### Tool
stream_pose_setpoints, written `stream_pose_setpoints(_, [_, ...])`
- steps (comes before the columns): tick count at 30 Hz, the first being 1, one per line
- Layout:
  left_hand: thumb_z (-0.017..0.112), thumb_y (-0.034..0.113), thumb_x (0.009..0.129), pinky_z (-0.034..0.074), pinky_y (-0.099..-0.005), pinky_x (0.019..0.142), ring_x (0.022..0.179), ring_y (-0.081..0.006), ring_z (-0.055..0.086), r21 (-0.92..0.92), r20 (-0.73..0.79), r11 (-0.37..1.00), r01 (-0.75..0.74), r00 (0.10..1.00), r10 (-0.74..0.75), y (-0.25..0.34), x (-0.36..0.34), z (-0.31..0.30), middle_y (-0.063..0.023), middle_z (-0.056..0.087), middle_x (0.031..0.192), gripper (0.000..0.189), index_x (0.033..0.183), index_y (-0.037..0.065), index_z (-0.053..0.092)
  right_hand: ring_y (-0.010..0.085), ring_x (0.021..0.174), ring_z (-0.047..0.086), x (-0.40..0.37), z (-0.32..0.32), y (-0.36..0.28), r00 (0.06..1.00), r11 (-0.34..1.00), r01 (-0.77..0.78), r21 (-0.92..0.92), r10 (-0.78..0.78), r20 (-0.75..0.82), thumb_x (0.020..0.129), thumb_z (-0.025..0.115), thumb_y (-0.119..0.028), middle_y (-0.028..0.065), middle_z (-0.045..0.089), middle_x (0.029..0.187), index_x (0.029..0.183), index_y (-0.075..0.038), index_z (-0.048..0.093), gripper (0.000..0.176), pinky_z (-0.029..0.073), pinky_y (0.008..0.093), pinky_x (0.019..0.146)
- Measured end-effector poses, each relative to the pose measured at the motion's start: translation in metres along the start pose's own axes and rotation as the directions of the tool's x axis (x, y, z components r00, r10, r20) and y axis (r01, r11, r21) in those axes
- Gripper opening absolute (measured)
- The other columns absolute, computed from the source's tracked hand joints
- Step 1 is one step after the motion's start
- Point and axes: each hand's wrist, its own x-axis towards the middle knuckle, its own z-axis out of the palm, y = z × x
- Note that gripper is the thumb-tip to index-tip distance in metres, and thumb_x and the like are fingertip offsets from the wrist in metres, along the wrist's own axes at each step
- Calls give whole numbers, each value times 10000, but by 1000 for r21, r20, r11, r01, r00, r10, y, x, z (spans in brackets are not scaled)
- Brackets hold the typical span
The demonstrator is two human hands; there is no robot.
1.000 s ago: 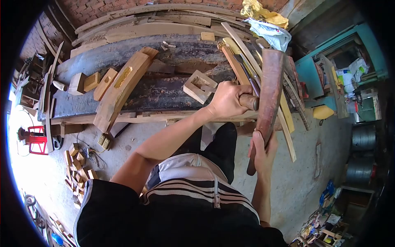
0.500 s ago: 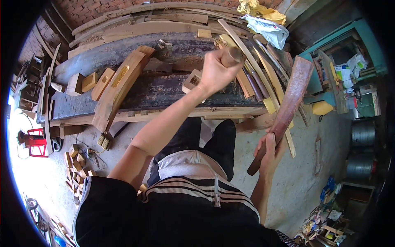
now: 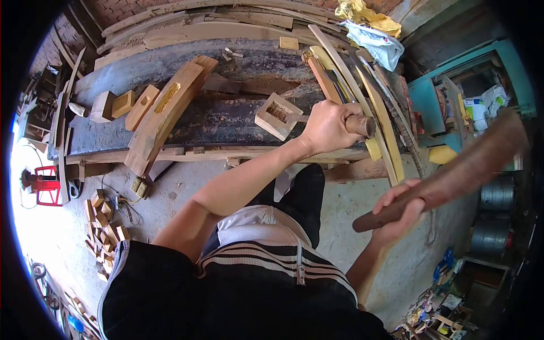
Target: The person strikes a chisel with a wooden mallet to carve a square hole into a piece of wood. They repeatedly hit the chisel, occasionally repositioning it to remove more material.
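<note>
At bench (image 3: 215,129), left grip (image 3: 330,126) lowered, clasping chisel (image 3: 361,125); right grip (image 3: 399,212) clasping mallet (image 3: 459,170), swung outward.

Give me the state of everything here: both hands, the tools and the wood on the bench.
left hand: closed round the chisel.
right hand: closed round the mallet.
chisel: held, blade at the mortised block.
mallet: raised to the right, blurred.
mortised block: flat on the bench, hollow facing up.
long beam: lying slantwise across the bench.
</note>
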Motion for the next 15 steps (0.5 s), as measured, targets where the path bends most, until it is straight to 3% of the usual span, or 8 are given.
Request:
stream_pose_setpoints(1, [741, 91, 722, 524, -350, 593, 662, -377, 655, 0, -3, 1000, 2, 1000, -2, 0, 0, 2, -189, 644, 724, 152, 864, 50, 705, 141, 465, 488, 4, 5, -5, 995, 991, 99, 89, -98, -25, 973, 564, -455, 53, 506, 664, 1071, 9, 511, 477, 419, 266, 447])
stream_pose_setpoints(3, [763, 255, 692, 550, -449, 642, 717, -384, 664, -42, -25, 998, 54, 998, -55, 1, -2, 6, -153, 659, 699, 204, 850, 138, 709, 138, 464, 489, 4, 9, 1, 992, 985, 115, 127, -107, -72, 970, 553, -420, 44, 502, 662, 1022, -7, 516, 418, 412, 265, 442])
stream_pose_setpoints(5, [762, 256, 690, 553, -452, 648, 721, -382, 666, -32, -7, 998, 58, 998, -58, 2, -2, 4, -150, 667, 710, 212, 861, 141, 714, 118, 477, 497, 0, -10, 31, 982, 983, 68, -172, -36, 183, 948, 584, -328, 39, 530, 687, 1042, 6, 539, 349, 406, 261, 449])
stream_pose_setpoints(6, [762, 257, 687, 555, -455, 655, 725, -379, 668, -22, 14, 998, 65, 998, -64, 3, -3, 4, -146, 675, 722, 219, 871, 145, 718, 94, 497, 509, -3, 6, 13, 960, 929, -53, -367, 149, 239, 917, 615, -226, 35, 555, 696, 1040, 24, 573, 282, 402, 255, 468])
stream_pose_setpoints(9, [763, 255, 681, 560, -453, 665, 729, -371, 673, 46, -11, 999, -7, 1000, 8, 2, -2, 0, -142, 684, 736, 233, 888, 155, 729, 77, 509, 515, -7, 7, 12, 949, 929, -119, -351, 210, 236, 901, 630, -176, 30, 562, 680, 1066, 40, 581, 276, 401, 256, 473])
stream_pose_setpoints(11, [760, 243, 680, 561, -446, 663, 728, -364, 677, 20, -2, 999, 47, 999, -47, 2, -6, -1, -144, 688, 746, 236, 900, 164, 737, 90, 513, 519, -10, 1, 17, 959, 960, -71, -273, 140, 245, 907, 631, -188, 36, 555, 673, 1083, 41, 575, 295, 403, 255, 475])
stream_pose_setpoints(13, [754, 236, 678, 561, -440, 667, 728, -361, 679, 8, 46, 997, 79, 996, -80, 5, -5, -1, -145, 688, 748, 234, 900, 164, 737, 107, 517, 524, -9, 3, 14, 979, 991, 43, 126, -67, 193, 903, 643, -174, 55, 563, 695, 1134, 48, 557, 332, 409, 257, 477])
stream_pose_setpoints(15, [750, 237, 679, 560, -437, 669, 728, -365, 678, 4, 39, 997, 74, 997, -74, 5, -4, -2, -146, 687, 748, 237, 903, 162, 737, 131, 507, 528, -9, 11, 17, 991, 985, 42, 168, -62, 117, 916, 642, -185, 65, 555, 691, 1109, 53, 558, 318, 415, 260, 476])
